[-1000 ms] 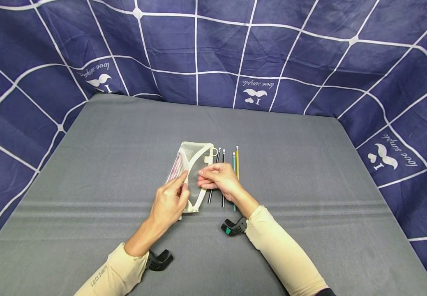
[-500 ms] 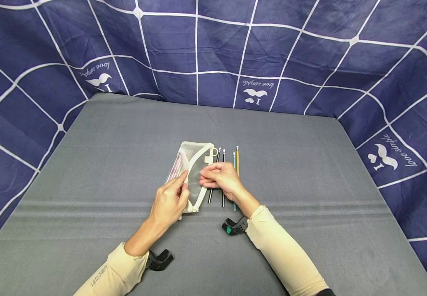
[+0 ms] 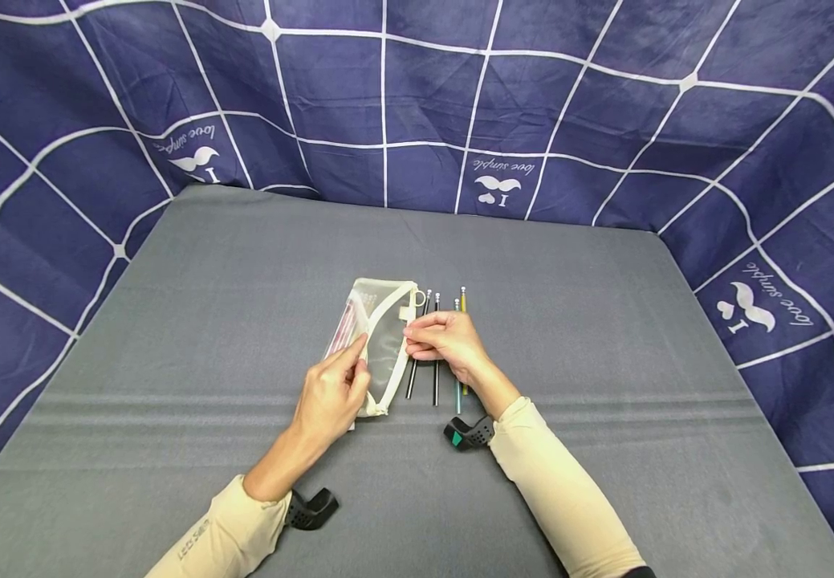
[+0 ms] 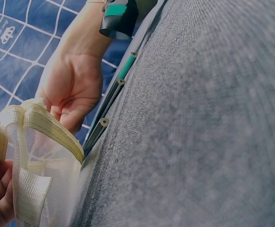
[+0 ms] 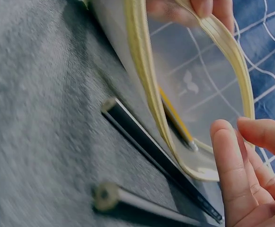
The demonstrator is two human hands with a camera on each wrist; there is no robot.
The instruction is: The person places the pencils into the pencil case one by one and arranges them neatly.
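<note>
A cream mesh pencil pouch (image 3: 385, 363) lies with its zipper mouth spread wide, and reddish striped shapes (image 3: 344, 325) show in its left part. My left hand (image 3: 326, 397) pinches the left side of the mouth between thumb and fingers. At the opposite rim is my right hand (image 3: 449, 341), its thumb and fingertips close together with nothing between them. Just right of the pouch, partly under that hand, lie two black pencils (image 3: 436, 385), a teal pencil (image 3: 457, 397) and a yellow pencil (image 3: 463, 301). Through the mesh in the right wrist view, a yellow pencil (image 5: 177, 118) shows.
Grey cloth (image 3: 243, 281) covers the table. Blue curtains (image 3: 431, 96) with white grid lines enclose the back and sides. Each wrist wears a black mount, the left mount (image 3: 313, 510) and the right mount (image 3: 469, 433).
My right hand has moved a little to the right, from over the pouch's mouth to its right rim. The left hand and the pouch stay in place.
</note>
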